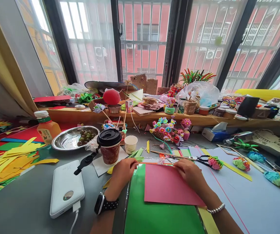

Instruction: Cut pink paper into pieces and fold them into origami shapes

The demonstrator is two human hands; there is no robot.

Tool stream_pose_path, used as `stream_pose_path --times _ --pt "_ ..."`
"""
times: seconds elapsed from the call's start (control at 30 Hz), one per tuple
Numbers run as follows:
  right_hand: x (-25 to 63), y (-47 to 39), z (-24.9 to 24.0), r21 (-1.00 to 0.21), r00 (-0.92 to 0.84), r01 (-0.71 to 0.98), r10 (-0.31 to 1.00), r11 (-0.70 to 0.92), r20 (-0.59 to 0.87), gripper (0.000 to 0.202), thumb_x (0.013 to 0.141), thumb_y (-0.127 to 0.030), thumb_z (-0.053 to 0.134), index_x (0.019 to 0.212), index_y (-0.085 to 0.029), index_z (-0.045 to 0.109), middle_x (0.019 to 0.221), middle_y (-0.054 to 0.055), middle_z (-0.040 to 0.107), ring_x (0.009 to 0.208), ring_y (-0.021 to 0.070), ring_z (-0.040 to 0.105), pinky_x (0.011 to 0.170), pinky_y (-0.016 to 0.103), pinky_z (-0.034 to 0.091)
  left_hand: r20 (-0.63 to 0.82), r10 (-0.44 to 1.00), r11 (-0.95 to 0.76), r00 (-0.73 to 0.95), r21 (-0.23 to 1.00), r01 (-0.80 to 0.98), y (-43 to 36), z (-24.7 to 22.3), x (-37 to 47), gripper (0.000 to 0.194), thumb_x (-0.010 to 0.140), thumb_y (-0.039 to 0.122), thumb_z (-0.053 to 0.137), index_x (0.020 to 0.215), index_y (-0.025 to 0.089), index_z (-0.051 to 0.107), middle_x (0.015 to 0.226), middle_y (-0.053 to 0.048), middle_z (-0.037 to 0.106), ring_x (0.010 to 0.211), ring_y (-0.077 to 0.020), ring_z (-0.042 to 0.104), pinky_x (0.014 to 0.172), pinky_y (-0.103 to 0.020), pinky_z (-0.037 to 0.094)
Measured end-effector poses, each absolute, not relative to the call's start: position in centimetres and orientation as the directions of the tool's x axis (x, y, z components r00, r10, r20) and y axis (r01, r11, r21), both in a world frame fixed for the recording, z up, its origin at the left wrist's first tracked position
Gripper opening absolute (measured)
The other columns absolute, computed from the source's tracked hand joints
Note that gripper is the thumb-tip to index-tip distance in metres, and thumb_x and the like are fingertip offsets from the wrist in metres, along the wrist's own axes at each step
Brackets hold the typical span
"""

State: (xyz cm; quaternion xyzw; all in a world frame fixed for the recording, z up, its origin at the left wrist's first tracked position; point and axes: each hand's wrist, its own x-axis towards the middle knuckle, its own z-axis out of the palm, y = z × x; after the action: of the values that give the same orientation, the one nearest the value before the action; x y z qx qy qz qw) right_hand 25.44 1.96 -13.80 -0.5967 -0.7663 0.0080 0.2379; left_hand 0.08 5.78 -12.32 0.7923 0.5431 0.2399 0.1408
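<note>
A pink sheet of paper [169, 185] lies over a green sheet [164, 217] that sits in a clear plastic sleeve in front of me. My right hand [189, 174] is closed at the pink sheet's top right corner, thumb and fingers pinching its edge. At the sleeve's top left corner, my left hand [123, 172] has its thumb and fingers closed on the plastic edge, left of the pink sheet. Scissors [203, 159] and a thin wooden stick lie just beyond my right hand. A lidded brown cup [109, 149] and a small paper cup [131, 144] stand beyond my left hand.
A white power bank [67, 188] with a cable lies at left. Behind it are a metal plate [69, 136] with green fruit, a juice bottle [46, 128] and coloured paper strips [13, 162]. Folded paper balls [241, 163] rest on white sheets at right. A cluttered windowsill [86, 113] runs behind.
</note>
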Motion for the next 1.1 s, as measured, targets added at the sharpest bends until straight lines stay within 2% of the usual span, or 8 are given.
stream_pose_path --times 0.17,0.33,0.6,0.67,0.73,0.83,0.93,1.1 --pt "24.9 1.7 -13.5 -0.33 -0.189 0.889 0.912 0.317 0.365 0.021 0.078 -0.017 0.043 0.073 -0.019 0.063 0.072 0.004 0.063 0.07 0.0179 0.056 0.063 0.027 0.041 0.414 0.875 -0.442 0.25 0.474 0.761 5.3 -12.7 1.7 0.022 0.08 0.024 0.039 0.086 0.019 0.06 0.086 -0.004 0.064 0.08 -0.0164 0.056 0.07 -0.024 0.039" --pt "24.1 1.5 -13.7 -0.3 -0.239 0.881 0.893 0.365 0.382 0.021 0.078 -0.019 0.043 0.073 -0.02 0.063 0.071 0.003 0.063 0.069 0.0167 0.056 0.062 0.026 0.041 0.296 0.821 -0.57 0.488 0.398 0.719 4.5 -13.6 3.7 0.019 0.078 0.024 0.044 0.079 0.021 0.062 0.077 -0.002 0.065 0.074 -0.0173 0.057 0.063 -0.025 0.039" --pt "28.4 2.3 -14.3 -0.156 0.033 0.985 0.818 0.07 0.575 0.026 0.08 -0.021 0.037 0.076 -0.015 0.062 0.074 0.009 0.064 0.07 0.022 0.057 0.065 0.034 0.041 0.288 0.848 -0.528 0.445 0.388 0.756 4.8 -13.3 2.8 0.019 0.078 0.023 0.042 0.074 0.02 0.061 0.075 -0.003 0.064 0.07 -0.0174 0.057 0.058 -0.025 0.036" --pt "27.8 2.2 -14.1 -0.188 0.05 0.977 0.752 0.099 0.658 0.025 0.081 -0.022 0.036 0.08 -0.013 0.06 0.076 0.01 0.063 0.073 0.0221 0.056 0.068 0.034 0.041 0.289 0.842 -0.538 0.455 0.392 0.747 4.7 -13.4 3.0 0.02 0.078 0.023 0.042 0.074 0.02 0.061 0.074 -0.003 0.064 0.07 -0.0174 0.056 0.057 -0.025 0.036" --pt "26.5 2.0 -13.9 -0.227 -0.038 0.938 0.727 0.263 0.686 0.023 0.082 -0.024 0.037 0.086 -0.015 0.058 0.083 0.01 0.062 0.08 0.0206 0.055 0.073 0.033 0.04 0.291 0.83 -0.558 0.477 0.414 0.719 4.5 -13.5 3.4 0.02 0.078 0.023 0.042 0.075 0.02 0.062 0.074 -0.003 0.064 0.071 -0.017 0.056 0.059 -0.024 0.036" --pt "24.2 1.6 -13.7 -0.265 -0.241 0.854 0.792 0.448 0.56 0.018 0.079 -0.026 0.044 0.088 -0.02 0.058 0.086 0.006 0.062 0.083 0.0197 0.055 0.071 0.031 0.042 0.296 0.813 -0.581 0.501 0.458 0.672 4.3 -13.5 3.7 0.02 0.077 0.025 0.043 0.076 0.02 0.062 0.075 -0.002 0.065 0.072 -0.0164 0.056 0.062 -0.024 0.037" --pt "23.3 1.5 -13.8 -0.335 -0.251 0.846 0.864 0.415 0.436 0.02 0.079 -0.021 0.042 0.07 -0.02 0.059 0.068 0.004 0.061 0.066 0.0177 0.055 0.06 0.028 0.042 0.295 0.827 -0.559 0.479 0.516 0.649 4.5 -13.2 3.3 0.021 0.077 0.025 0.042 0.076 0.019 0.063 0.075 -0.002 0.065 0.07 -0.0155 0.056 0.061 -0.023 0.037" --pt "25.0 2.0 -14.0 -0.4 -0.209 0.841 0.9 0.366 0.383 0.02 0.078 -0.021 0.041 0.073 -0.019 0.06 0.073 0.004 0.063 0.069 0.0189 0.056 0.062 0.029 0.042 0.254 0.901 -0.43 0.351 0.629 0.648 5.6 -12.6 0.9 0.025 0.076 0.031 0.042 0.075 0.018 0.063 0.071 -0.001 0.065 0.065 -0.0147 0.057 0.058 -0.021 0.039"
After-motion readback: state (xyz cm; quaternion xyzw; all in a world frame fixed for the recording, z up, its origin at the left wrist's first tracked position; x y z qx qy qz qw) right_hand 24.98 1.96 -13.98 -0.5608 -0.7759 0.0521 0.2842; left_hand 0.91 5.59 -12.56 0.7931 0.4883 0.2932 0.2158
